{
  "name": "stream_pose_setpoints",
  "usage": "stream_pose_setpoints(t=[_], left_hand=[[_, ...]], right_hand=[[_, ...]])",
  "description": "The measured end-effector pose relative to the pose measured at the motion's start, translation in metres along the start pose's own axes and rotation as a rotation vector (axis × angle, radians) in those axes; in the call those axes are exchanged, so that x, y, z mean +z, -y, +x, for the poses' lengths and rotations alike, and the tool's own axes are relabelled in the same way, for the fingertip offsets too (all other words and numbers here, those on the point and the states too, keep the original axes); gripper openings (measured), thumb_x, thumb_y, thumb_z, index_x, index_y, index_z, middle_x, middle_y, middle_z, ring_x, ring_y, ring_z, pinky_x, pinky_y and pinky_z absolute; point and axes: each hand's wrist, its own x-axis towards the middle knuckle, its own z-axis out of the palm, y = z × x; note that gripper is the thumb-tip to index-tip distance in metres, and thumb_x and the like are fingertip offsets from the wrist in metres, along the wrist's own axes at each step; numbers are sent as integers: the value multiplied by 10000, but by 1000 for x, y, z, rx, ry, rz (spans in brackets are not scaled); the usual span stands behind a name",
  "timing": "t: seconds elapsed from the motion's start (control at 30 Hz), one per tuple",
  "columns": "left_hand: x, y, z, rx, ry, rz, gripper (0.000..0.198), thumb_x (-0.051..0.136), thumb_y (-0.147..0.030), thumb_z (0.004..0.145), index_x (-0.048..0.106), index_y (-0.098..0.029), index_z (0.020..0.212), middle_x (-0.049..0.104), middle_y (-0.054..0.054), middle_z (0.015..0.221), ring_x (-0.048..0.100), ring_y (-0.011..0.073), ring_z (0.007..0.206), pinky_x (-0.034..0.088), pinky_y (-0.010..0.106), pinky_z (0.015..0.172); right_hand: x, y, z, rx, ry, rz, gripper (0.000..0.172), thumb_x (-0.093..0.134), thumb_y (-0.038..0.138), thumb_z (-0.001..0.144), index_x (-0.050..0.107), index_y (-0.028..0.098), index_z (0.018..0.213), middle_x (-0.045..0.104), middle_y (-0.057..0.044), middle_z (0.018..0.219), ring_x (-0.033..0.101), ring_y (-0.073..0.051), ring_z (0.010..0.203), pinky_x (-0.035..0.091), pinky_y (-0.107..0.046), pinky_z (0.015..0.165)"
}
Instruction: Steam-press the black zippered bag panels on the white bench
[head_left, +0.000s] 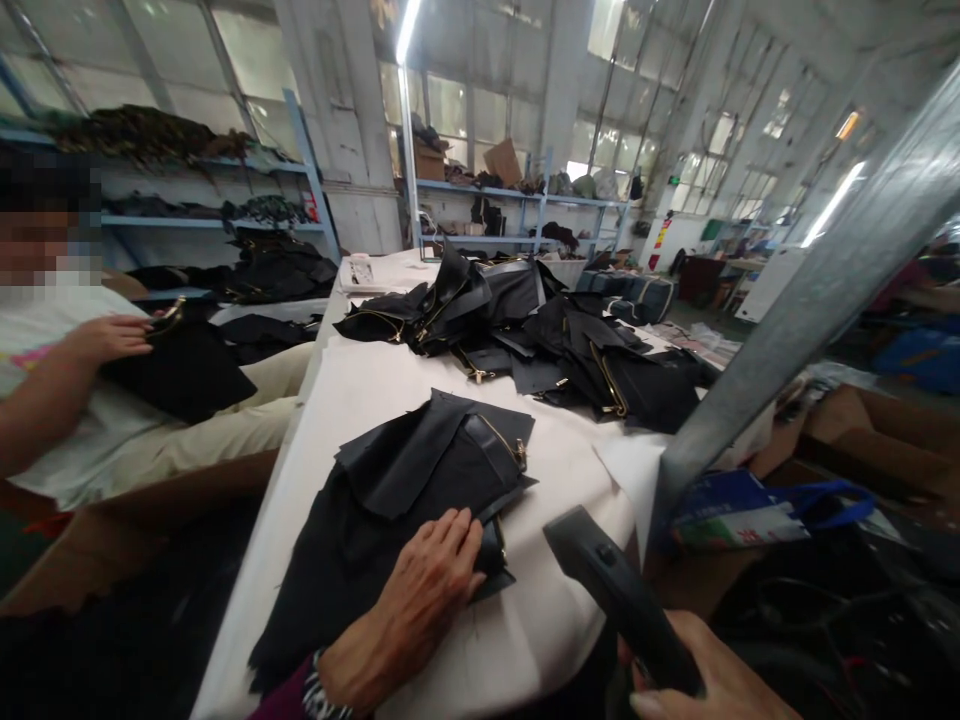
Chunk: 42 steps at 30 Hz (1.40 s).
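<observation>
Two bare hands sit at the bottom of the frame, and honestly it's a pretty busy workshop shot. The left hand (424,590) lies on a layered stack of black leather panels (420,480), with its fingers curled over the panels' edge. Can't really tell if it's pinching them or just pressing down. A gold zipper (499,442) runs along the top of that stack, which sits on the white-covered counter (360,400), right in front of the person.

The right hand (705,670) is clenched around the grip end of a black handheld tool (619,595), lifted just to the right of the stack. No clue exactly what tool it is from this angle.

Farther up the counter there's a big heap of black zippered pieces (525,340). Over on the left, a co-worker's hand (109,338) rests on another black piece (180,365) in their lap. A galvanized metal post (810,320) cuts across the right side, with a cardboard box (862,430) and a blue-handled bag (750,510) low beside it. Blue shelves (210,220) loaded with dark material line the upper left.
</observation>
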Motion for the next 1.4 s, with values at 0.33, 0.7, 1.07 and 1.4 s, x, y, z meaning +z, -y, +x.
stream_pose_setpoints(t=[0.33, 0.7, 1.07, 1.4], left_hand=[[44, 8, 3, 64, -487, -166, 221, 578, -64, 826, 667, -53, 1028, 683, 164, 1030, 620, 312, 1001, 565, 407, 802], [47, 6, 3, 43, -495, -262, 213, 577, -76, 840, 671, -46, 1029, 682, 169, 1044, 611, 325, 1021, 553, 425, 800], [51, 7, 2, 44, -481, -198, 220, 572, -100, 846, 665, -59, 1041, 695, 162, 1049, 625, 311, 1022, 556, 394, 797], [55, 8, 0, 39, -492, -185, 226, 539, -122, 849, 660, -92, 1039, 713, 131, 1024, 644, 288, 1004, 573, 368, 797]], right_hand=[[8, 18, 56, 131, 148, 328, 471, 676, 433, 693, 455, 150, 997, 528, 82, 465, 447, -84, 372, 353, -174, 378], [0, 46, 89, 131, 159, 357, 443, 694, 423, 750, 481, 148, 1023, 544, 76, 481, 475, -97, 409, 364, -195, 418], [3, 35, 68, 179, 159, 244, 472, 676, 463, 713, 469, 144, 992, 531, 73, 489, 471, -95, 400, 356, -203, 432], [-5, 41, 116, 10, 92, 285, 410, 640, 505, 775, 482, 160, 930, 521, 64, 447, 460, -103, 377, 351, -201, 393]])
